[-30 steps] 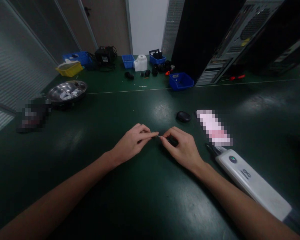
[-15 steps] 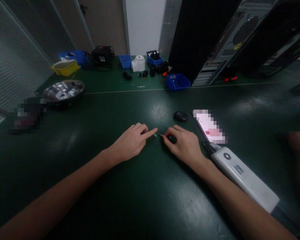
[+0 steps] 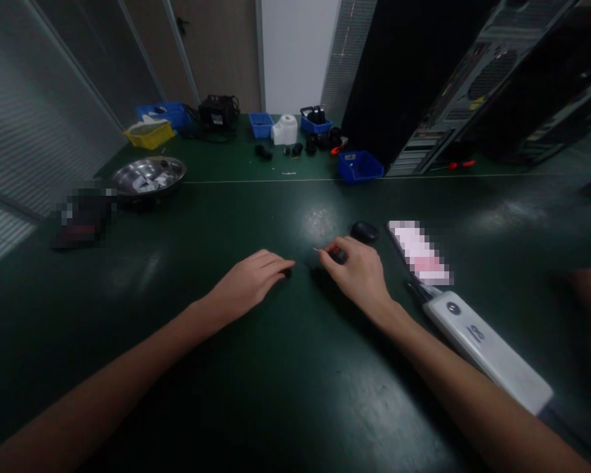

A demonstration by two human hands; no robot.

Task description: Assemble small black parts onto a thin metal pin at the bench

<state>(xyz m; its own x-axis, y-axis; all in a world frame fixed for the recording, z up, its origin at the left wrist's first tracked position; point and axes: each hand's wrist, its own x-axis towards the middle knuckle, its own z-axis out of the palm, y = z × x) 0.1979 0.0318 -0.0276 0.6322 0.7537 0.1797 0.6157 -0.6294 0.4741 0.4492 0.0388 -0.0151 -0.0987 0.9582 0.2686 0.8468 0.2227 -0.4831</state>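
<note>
Both my hands rest on a dark green table. My right hand is closed around a small dark tool with a thin metal tip that points left. My left hand lies palm down just left of that tip, fingers curled and pressed to the table; whether anything is under them is hidden. A small gap separates the two hands. A black oval object lies just beyond my right hand.
A white device marked 18 lies along my right forearm. A steel bowl sits far left. Blue bins, a yellow bin and a white part line the back. Dark computer towers stand at the back right.
My left hand has drawn back from the tool tip and lowered its fingers to the table. My right hand has lifted the tool slightly up and away.
</note>
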